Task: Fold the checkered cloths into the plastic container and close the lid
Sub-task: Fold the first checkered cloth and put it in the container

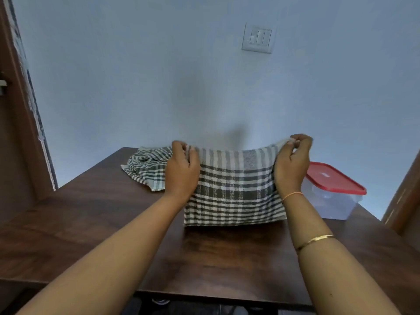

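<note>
The left hand [181,171] is closed on the upper left edge of a grey-and-white checkered cloth [234,192], the fabric being pinched between the thumb and curled fingers. The right hand [292,164] is held a little higher, and the upper right corner is pinched between its thumb and fingertips.

Behind everything a pale blue painted wall [136,76] is seen. Below it a dark brown wooden table [91,223] is spread across the lower part of the view, its far edge set against that wall. The checkered cloth is held up in front of the person, stretched between the two hands and hung as a flat panel. Its lower edge is seen at the table top near the middle, though whether it rests there or just clears the wood cannot be told.

To the right, just behind the right wrist, a clear rectangular plastic container [331,201] is stood on the table, and a red lid [334,178] is seated on top of it — the held cloth is outside it. At the far left of the table a second checkered cloth [145,169], greenish-grey and white, is seen lying in a crumpled heap, partly hidden by the left hand.

High on the wall a white switch plate [258,38] is mounted. On the right forearm a thin gold bangle [316,241] is worn, and at the wrist — a thinner orange thread [292,196].
</note>
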The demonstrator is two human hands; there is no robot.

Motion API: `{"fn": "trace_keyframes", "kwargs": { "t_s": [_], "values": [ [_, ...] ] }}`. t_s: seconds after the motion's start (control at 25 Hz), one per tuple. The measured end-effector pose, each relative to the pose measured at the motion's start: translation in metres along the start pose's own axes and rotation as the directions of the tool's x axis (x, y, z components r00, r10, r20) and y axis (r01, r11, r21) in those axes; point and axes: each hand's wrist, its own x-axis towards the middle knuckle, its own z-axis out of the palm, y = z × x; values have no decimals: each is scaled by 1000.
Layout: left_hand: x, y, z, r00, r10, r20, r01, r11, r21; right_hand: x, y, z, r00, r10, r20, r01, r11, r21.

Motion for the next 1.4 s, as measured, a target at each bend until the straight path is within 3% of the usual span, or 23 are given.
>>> {"fn": "trace_keyframes", "kwargs": {
  "t_s": [0.08,0.16,0.24,0.32,0.48,0.68,0.96,1.04,1.16,1.24,1.32,1.4],
  "values": [
    [0,-20,6,973,-178,146,147,969,199,0,26,3,954,211,212,-151,951,-269],
    [-2,-42,14,903,-325,280,225,915,335,-1,58,6,825,427,372,-200,834,-514],
    [-5,-61,23,820,-429,378,247,862,442,-6,80,8,705,548,451,-178,752,-635],
    [-6,-76,30,783,-467,411,234,833,502,-9,91,10,669,586,458,-152,711,-686],
    [2,-85,41,804,-468,368,242,822,516,0,104,15,677,586,446,-99,673,-733],
    [11,-97,55,808,-449,382,149,782,605,4,123,28,695,560,451,47,591,-805],
    [22,-92,69,719,-595,358,62,569,820,2,130,37,696,569,438,125,505,-854],
    [19,-90,68,762,-542,354,12,559,829,-2,129,38,703,553,448,153,497,-854],
    [16,-80,72,883,-283,374,-140,602,786,-6,118,41,790,439,427,207,464,-861],
    [11,-63,85,877,-157,455,-225,701,677,-10,109,50,827,293,480,292,506,-812],
    [-2,-50,102,768,-255,587,-192,783,592,-21,105,62,717,314,623,314,652,-690],
    [-21,-53,112,600,-416,683,-174,766,619,-36,111,67,525,463,714,313,675,-668]
  ]
}}
